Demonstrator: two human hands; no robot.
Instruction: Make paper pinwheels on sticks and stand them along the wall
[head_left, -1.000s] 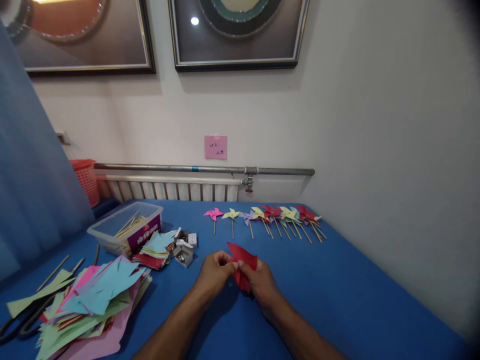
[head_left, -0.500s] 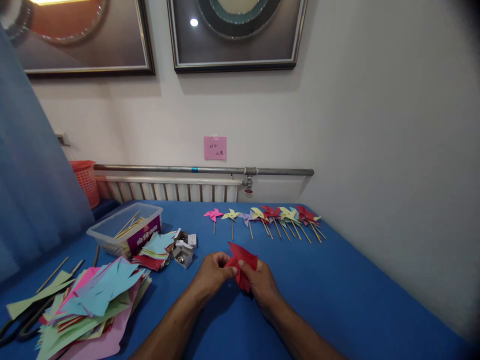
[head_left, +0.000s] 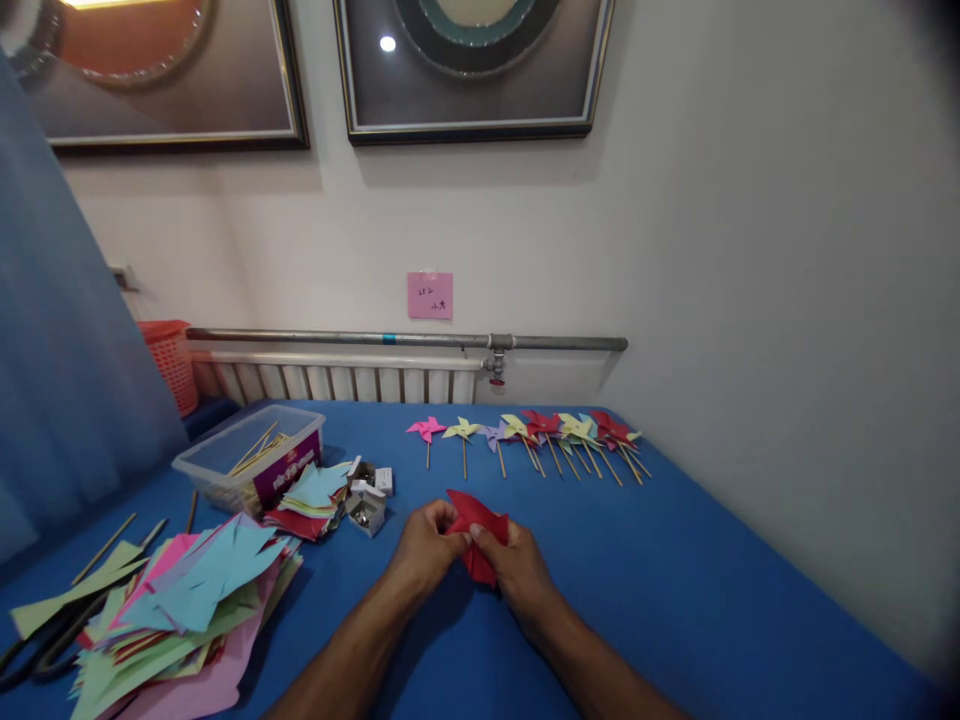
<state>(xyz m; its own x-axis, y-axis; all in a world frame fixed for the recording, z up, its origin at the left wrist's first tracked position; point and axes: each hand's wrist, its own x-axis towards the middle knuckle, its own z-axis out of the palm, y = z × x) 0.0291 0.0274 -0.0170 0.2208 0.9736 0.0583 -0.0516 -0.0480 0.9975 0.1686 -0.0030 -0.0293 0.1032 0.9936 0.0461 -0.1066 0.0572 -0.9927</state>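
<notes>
A folded piece of red paper (head_left: 480, 562) is held up over the blue table, between both hands. My left hand (head_left: 426, 545) pinches its left edge with thumb and fingertips. From the right, my right hand (head_left: 521, 565) grips the same paper, its thumb pressed on the front near the centre and its fingers behind, out of sight. Whether a small pin is also in the fingers cannot be made out. Beyond the hands lie finished paper pinwheels on sticks, among them a pink pinwheel (head_left: 427, 429) and a pale yellow pinwheel (head_left: 463, 429).
Left of my hands stand small open boxes of metal pins (head_left: 366, 512) beside a stack of coloured squares (head_left: 319, 488). A clear plastic tub (head_left: 191, 462) holds wooden sticks. Nearer lies a pile of cut paper (head_left: 187, 610) with black-handled scissors (head_left: 64, 645). A wall (head_left: 787, 350) borders the right.
The red paper has shifted slightly left and turned a little. My right hand has moved left with it, closer to my left hand. The table things stay put.
</notes>
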